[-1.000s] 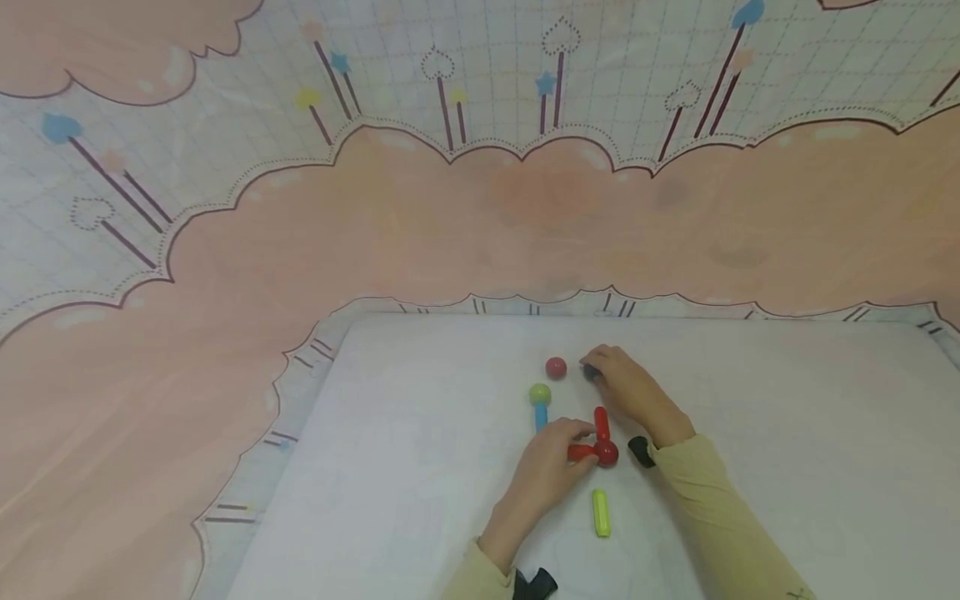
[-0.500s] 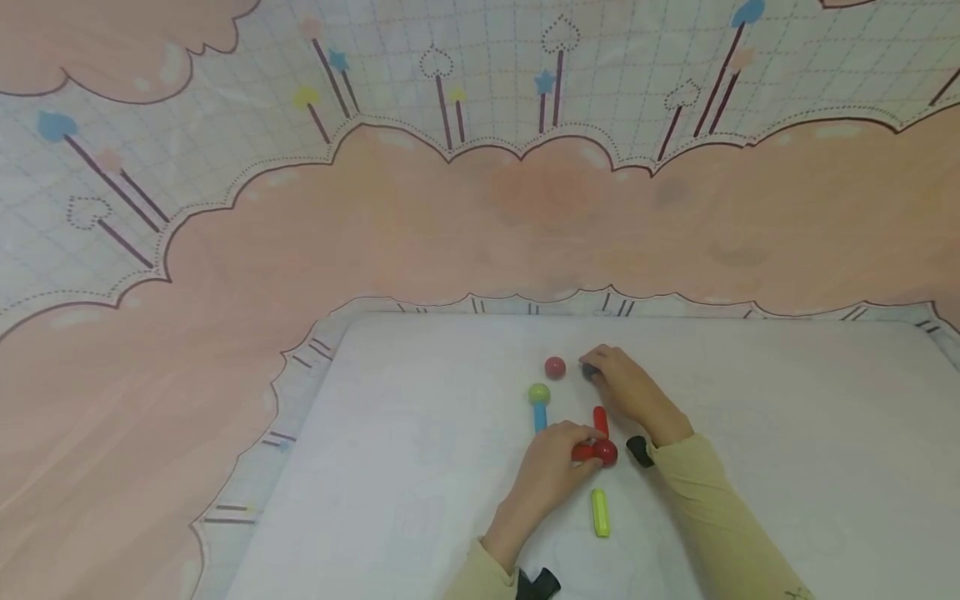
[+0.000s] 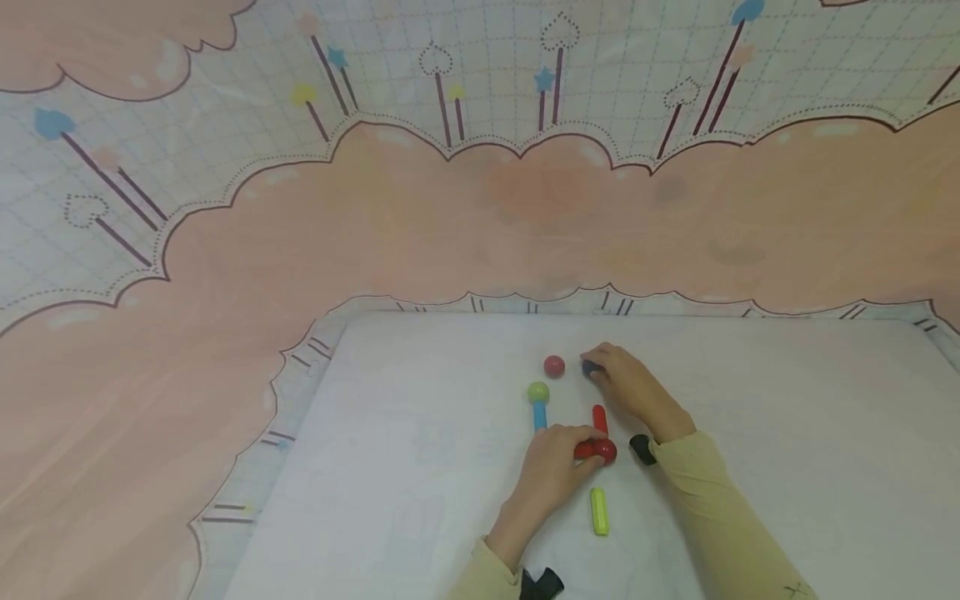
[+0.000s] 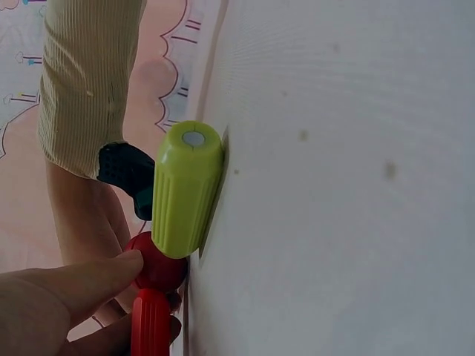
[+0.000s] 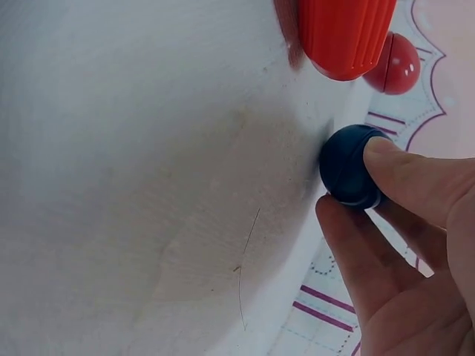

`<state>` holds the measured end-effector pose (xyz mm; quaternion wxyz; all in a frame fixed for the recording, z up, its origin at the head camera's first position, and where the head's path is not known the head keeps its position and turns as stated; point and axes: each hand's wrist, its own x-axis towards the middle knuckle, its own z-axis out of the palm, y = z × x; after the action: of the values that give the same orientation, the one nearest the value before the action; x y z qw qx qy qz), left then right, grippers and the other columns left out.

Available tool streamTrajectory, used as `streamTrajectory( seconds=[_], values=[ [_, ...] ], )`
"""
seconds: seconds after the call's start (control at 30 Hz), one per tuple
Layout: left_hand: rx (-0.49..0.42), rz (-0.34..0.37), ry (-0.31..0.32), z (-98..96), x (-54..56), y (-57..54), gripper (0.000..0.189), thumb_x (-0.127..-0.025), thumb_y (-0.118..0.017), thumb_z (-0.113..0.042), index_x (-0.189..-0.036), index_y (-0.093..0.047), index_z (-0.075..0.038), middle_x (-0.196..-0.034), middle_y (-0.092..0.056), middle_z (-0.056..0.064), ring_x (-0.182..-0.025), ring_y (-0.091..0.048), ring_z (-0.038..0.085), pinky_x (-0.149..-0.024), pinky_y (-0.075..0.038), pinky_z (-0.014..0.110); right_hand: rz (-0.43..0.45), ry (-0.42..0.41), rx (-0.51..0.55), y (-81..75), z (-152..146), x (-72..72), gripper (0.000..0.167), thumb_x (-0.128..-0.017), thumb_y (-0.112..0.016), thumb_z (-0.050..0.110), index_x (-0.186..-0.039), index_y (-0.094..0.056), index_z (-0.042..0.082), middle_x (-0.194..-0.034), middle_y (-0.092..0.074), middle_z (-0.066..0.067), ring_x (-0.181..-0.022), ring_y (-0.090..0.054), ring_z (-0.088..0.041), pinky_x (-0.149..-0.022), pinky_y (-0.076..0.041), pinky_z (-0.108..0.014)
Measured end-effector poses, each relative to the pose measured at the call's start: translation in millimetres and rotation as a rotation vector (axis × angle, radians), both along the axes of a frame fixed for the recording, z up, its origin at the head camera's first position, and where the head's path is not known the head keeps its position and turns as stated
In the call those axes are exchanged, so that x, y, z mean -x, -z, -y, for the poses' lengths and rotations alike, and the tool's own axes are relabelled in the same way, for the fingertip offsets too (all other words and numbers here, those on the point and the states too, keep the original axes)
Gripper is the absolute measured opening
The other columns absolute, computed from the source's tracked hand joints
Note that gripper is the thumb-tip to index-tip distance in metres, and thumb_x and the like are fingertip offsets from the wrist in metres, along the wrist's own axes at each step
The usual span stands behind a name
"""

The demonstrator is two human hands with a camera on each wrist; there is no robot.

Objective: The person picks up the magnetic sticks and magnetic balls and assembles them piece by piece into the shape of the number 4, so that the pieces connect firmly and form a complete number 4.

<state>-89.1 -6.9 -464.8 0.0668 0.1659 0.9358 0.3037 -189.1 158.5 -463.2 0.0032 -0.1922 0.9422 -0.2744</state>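
My left hand (image 3: 551, 471) pinches a dark red ball (image 3: 605, 451), its thumb pressed on the ball in the left wrist view. One red ribbed rod (image 4: 151, 326) joins that ball and runs back between the fingers; a second red rod (image 3: 599, 418) points away from the ball, toward the table's far side. Farther back, my right hand (image 3: 637, 396) holds a dark blue ball (image 5: 347, 167) between thumb and fingertips, low at the white tabletop. A yellow-green ribbed rod (image 3: 599, 512) lies in front of the red pieces.
Left of the right hand sits a lone red ball (image 3: 554, 367) on the white table (image 3: 420, 400). A green ball (image 3: 538, 392) on a blue rod (image 3: 539, 415) lies just beyond the left hand, which partly covers the rod's near end.
My left hand has shifted slightly right, and its thumb and fingers have come in onto the dark red ball. The right hand stays nearly still with the blue ball.
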Motion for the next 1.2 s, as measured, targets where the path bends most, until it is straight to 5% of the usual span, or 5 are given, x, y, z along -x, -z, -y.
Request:
streamTrajectory(
  seconds=[0.57,1.2],
  values=[
    [-0.014,-0.019,-0.019,-0.6,-0.3,5.2,0.03,-0.087,-0.077,-0.028,-0.116,-0.073,-0.027,-0.103,-0.074,-0.01,-0.085,-0.056,0.006,-0.077,-0.045,0.02,-0.027,-0.016,0.034,1.6,-0.6,-2.4,0.033,-0.091,-0.063,-0.006,-0.124,-0.064,-0.005,-0.116,-0.066,-0.019,-0.114,-0.061,-0.036,-0.104,-0.047,-0.051],
    [-0.04,-0.017,-0.018,0.2,-0.2,6.7,0.029,-0.086,-0.079,-0.027,-0.114,-0.074,-0.028,-0.101,-0.073,-0.012,-0.083,-0.053,0.004,-0.076,-0.044,0.019,0.09,-0.009,0.011,-5.6,-1.0,-9.2,0.034,-0.094,-0.063,0.001,-0.128,-0.063,-0.002,-0.118,-0.066,-0.016,-0.115,-0.061,-0.035,-0.103,-0.047,-0.052]
  ],
)
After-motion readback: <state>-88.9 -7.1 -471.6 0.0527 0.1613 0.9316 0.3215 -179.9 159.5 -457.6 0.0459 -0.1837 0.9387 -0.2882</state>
